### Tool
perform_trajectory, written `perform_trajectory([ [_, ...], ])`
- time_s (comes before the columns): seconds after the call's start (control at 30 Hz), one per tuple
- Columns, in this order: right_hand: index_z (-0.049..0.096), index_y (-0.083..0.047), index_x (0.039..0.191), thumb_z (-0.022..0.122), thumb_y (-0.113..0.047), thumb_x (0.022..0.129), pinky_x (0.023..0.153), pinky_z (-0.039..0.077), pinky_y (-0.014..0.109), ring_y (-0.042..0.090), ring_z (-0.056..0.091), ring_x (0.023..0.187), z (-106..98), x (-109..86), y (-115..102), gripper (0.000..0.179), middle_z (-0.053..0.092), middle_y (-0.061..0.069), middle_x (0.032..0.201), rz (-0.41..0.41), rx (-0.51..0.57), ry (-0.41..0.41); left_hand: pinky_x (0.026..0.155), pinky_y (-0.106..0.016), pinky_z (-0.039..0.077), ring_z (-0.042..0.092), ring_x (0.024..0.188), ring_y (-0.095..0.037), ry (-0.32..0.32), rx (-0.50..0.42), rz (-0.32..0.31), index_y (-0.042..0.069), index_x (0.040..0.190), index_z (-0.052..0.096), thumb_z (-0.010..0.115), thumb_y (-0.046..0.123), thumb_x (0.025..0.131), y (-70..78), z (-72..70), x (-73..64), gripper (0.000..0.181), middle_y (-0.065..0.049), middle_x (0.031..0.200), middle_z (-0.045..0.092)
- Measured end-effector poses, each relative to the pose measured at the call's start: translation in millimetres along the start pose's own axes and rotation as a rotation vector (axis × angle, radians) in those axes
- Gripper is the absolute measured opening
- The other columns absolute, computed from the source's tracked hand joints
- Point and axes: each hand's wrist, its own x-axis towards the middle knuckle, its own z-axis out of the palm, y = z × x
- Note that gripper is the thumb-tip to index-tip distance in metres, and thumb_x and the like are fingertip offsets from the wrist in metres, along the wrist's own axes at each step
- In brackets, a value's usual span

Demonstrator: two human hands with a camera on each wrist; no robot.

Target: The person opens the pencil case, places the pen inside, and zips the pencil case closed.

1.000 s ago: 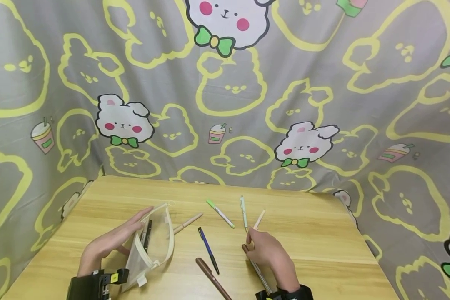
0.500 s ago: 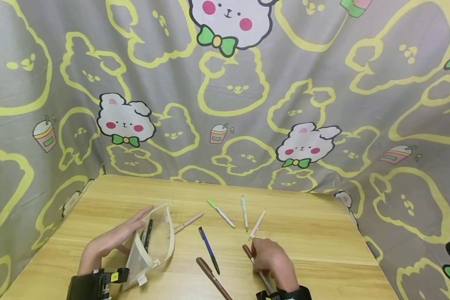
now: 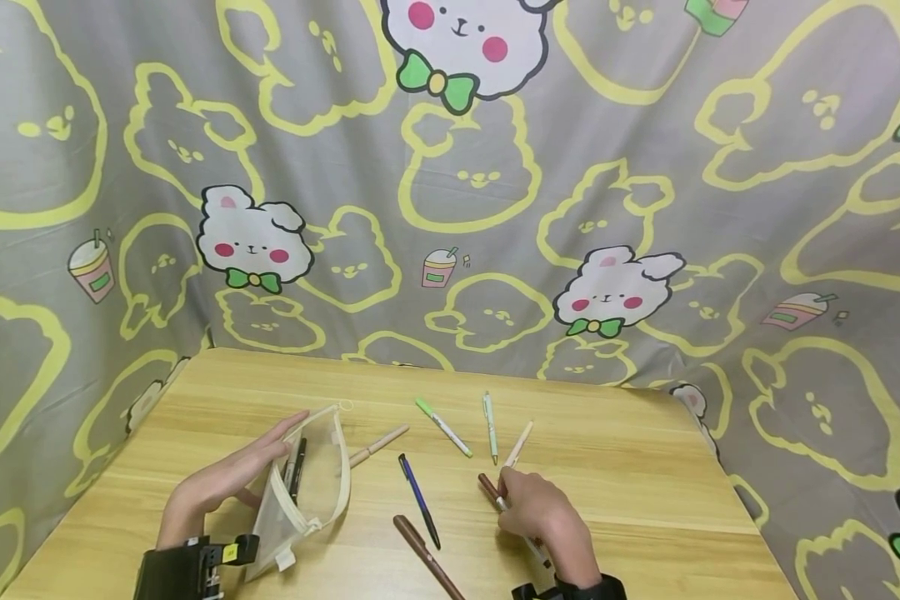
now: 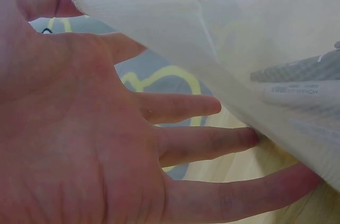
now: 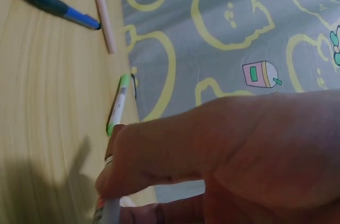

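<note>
A translucent pouch (image 3: 322, 467) with a cream zipper stands open-mouthed on the left of the table, with dark pens (image 3: 297, 471) inside it. My left hand (image 3: 228, 475) lies along its outer left side; in the left wrist view the fingers are straight, several tips touching the pouch (image 4: 159, 17). On the right, my right hand (image 3: 543, 504) pinches a pen (image 3: 489, 487) with a brown end and a pale body, partly hidden by the fingers. Just beyond these fingers lies a cream pen (image 3: 521, 442).
Across the wooden table (image 3: 630, 467) lie a blue-black pen (image 3: 418, 500), a thick brown pen (image 3: 423, 554), a beige pen (image 3: 378, 444), a green-capped marker (image 3: 444, 427) and a mint pen (image 3: 490, 427). A patterned grey curtain (image 3: 480, 250) encloses the back and sides.
My right hand drew back from near the cream pen, took hold of the brown-ended pen and has moved it slightly forward and left. The left hand and pouch stay put.
</note>
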Motion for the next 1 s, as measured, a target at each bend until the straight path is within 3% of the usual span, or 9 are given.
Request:
perform_trajectory([
  [0.37, 0.064, -0.005, 0.113, 0.067, -0.004, 0.087, 0.044, 0.032, 0.025, 0.011, 0.038, 0.049, 4, 1.4, -15, 0.027, 0.045, -0.003, 0.06, -0.136, 0.04, 0.087, 0.076, -0.079, 0.048, -0.003, 0.144, -0.066, -0.011, -0.009, 0.001, 0.022, 0.167, 0.001, 0.033, 0.036, 0.112, -0.9, 0.4, -1.7, 0.065, -0.022, 0.168, -0.018],
  [0.57, 0.066, -0.001, 0.119, 0.07, -0.009, 0.094, 0.049, 0.042, 0.027, 0.011, 0.05, 0.055, 9, 6.4, -28, 0.026, 0.06, -0.003, 0.072, -0.201, 0.04, 0.108, 0.074, -0.078, 0.05, -0.004, 0.143, -0.068, -0.005, -0.009, 0.007, 0.021, 0.167, 0.001, 0.034, 0.034, 0.111, 0.2, 0.9, -2.0, 0.067, -0.024, 0.167, -0.017],
  [0.77, 0.07, -0.003, 0.113, 0.074, -0.006, 0.09, 0.05, 0.043, 0.026, 0.007, 0.05, 0.058, 18, 12.3, -39, 0.023, 0.061, -0.007, 0.073, -0.264, -0.044, 0.198, 0.074, -0.076, 0.051, -0.002, 0.144, -0.066, 0.003, -0.009, -0.007, 0.022, 0.167, 0.002, 0.034, 0.033, 0.111, 2.3, 1.4, -2.4, 0.065, -0.021, 0.168, -0.016],
  [1.0, 0.071, -0.003, 0.115, 0.072, 0.001, 0.082, 0.051, 0.041, 0.024, 0.006, 0.047, 0.062, 28, 17.6, -54, 0.034, 0.058, -0.007, 0.075, -0.322, -0.036, 0.24, 0.075, -0.078, 0.049, -0.004, 0.144, -0.067, -0.017, -0.011, -0.001, 0.021, 0.167, 0.0, 0.033, 0.034, 0.111, 1.9, 1.1, -1.0, 0.066, -0.022, 0.168, -0.019],
])
